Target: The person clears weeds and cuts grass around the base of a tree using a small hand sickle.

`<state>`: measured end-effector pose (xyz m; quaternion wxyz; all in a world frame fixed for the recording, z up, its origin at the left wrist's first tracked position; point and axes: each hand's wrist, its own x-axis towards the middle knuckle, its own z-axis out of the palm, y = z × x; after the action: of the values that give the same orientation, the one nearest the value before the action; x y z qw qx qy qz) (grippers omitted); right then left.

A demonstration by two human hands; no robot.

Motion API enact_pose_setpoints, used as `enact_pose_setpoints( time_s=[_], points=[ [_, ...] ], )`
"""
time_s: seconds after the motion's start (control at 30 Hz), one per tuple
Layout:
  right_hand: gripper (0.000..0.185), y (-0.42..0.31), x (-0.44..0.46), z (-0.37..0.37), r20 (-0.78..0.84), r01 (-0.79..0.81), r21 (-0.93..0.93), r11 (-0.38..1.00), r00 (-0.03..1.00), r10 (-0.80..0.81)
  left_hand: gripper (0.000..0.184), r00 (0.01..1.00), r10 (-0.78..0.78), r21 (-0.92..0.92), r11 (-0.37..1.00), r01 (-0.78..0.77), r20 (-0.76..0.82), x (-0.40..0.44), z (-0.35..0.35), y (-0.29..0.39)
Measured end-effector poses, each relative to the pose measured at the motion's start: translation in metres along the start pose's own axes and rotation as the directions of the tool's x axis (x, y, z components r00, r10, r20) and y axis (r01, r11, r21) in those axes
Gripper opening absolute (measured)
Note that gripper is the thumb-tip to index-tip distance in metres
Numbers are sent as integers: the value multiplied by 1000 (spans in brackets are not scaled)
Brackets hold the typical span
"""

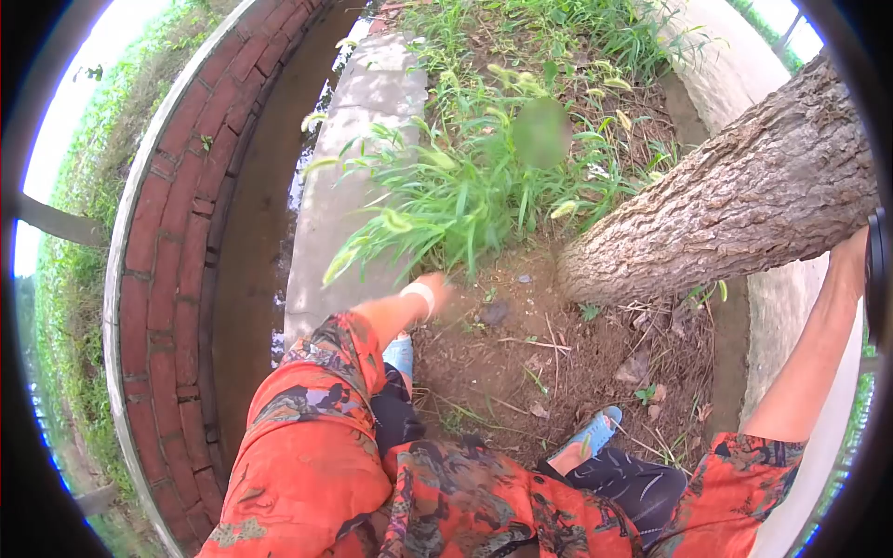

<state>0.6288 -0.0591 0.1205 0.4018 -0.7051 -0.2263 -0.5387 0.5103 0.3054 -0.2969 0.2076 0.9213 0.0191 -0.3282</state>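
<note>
My left hand (433, 294), with a white band at the wrist, hangs low over the bare soil (484, 372), just under the front edge of a grass clump (474, 186). Its fingers are smeared by motion, and I cannot make out anything in them. On the right my arm reaches up to the leaning tree trunk (735, 195). My right hand (856, 256) is at the trunk's lower side near the frame edge, its fingers hidden.
A concrete slab (344, 186) runs along the left of the soil, beside a dark water channel (246, 279) and a curved red brick wall (172, 279). A pale concrete curb (781, 307) passes behind the trunk. Twigs and dry leaves lie near my blue shoes (600, 430).
</note>
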Motion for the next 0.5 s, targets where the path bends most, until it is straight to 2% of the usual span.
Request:
enact_pose_setpoints(
  time_s=[0.03, 0.07, 0.1, 0.17, 0.2, 0.23, 0.3, 0.33, 0.4, 0.47, 0.5],
  points=[
    [96, 1, 1, 0, -6, 7, -2, 1000, 1000, -7, 43, 997, 0, 127, 992, -10, 74, -12, 20, -17],
    [96, -2, 0, -1, -18, 8, -5, 1000, 1000, -8, 43, 991, -136, -80, 988, 136, -6, -19, 39, -28],
    [96, 2, 1, -2, -21, 10, -13, 1000, 1000, -10, 43, 990, -138, -72, 988, 137, 4, -27, 38, -27],
    [96, 9, 4, -5, -32, -15, -43, 999, 999, 14, 50, 995, 30, -27, 999, -27, 99, -43, 27, -26],
    [96, 10, 4, -8, -38, -18, -46, 999, 999, 16, 47, 998, -59, -58, 996, 61, 38, -38, 26, -25],
    [96, 11, 4, -10, -44, -5, -73, 997, 999, 2, 47, 998, -58, -56, 997, 60, 38, -36, 26, -24],
    [95, 11, 7, -12, -51, 14, -101, 995, 998, -19, 44, 950, -216, -274, 922, 275, 225, -29, 21, -15],
    [96, 11, 7, -13, -57, 10, -124, 992, 998, -17, 39, 972, -192, -376, 898, 229, 135, -27, 31, -9],
    [96, 6, 4, -9, -56, 6, -139, 990, 998, -14, 38, 979, -158, -429, 881, 198, 129, -26, 26, 14],
    [100, -6, -1, 4, -42, -31, 41, 999, 999, 32, 36, 985, -136, -483, 859, 172, 110, -20, 17, 24],
    [100, -12, -3, 8, -42, -31, 52, 998, 999, 34, 35, 995, -92, -526, 845, 99, 40, -15, 12, 25]
  ],
)
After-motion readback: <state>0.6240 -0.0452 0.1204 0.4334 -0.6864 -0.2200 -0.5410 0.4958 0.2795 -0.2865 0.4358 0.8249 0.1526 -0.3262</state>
